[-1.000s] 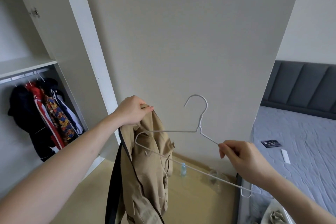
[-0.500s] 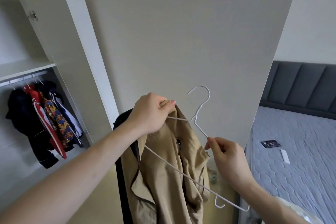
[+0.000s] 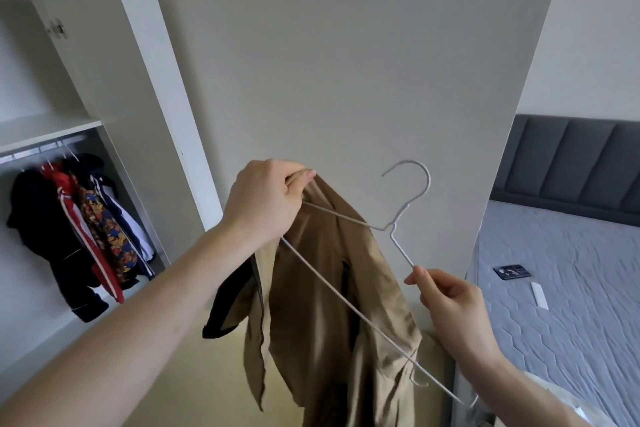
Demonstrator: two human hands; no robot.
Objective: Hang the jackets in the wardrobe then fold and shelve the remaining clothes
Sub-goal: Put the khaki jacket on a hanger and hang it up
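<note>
A tan jacket with a dark lining hangs in front of me. My left hand grips its top edge together with the left end of a white wire hanger. My right hand pinches the hanger's right sloping wire. The hanger's left arm sits inside the jacket; its right arm and bottom bar lie bare across the front. At the left the open wardrobe shows a rail with several hung garments.
The wardrobe's open door stands between me and the rail. A pale wall panel rises straight ahead. At the right lies a bed with a grey headboard, a small dark card and a white strip.
Both hands moved closer together and rose a little, and the hanger's left end slid into the jacket's shoulder. The jacket now hangs more spread out in front of me.
</note>
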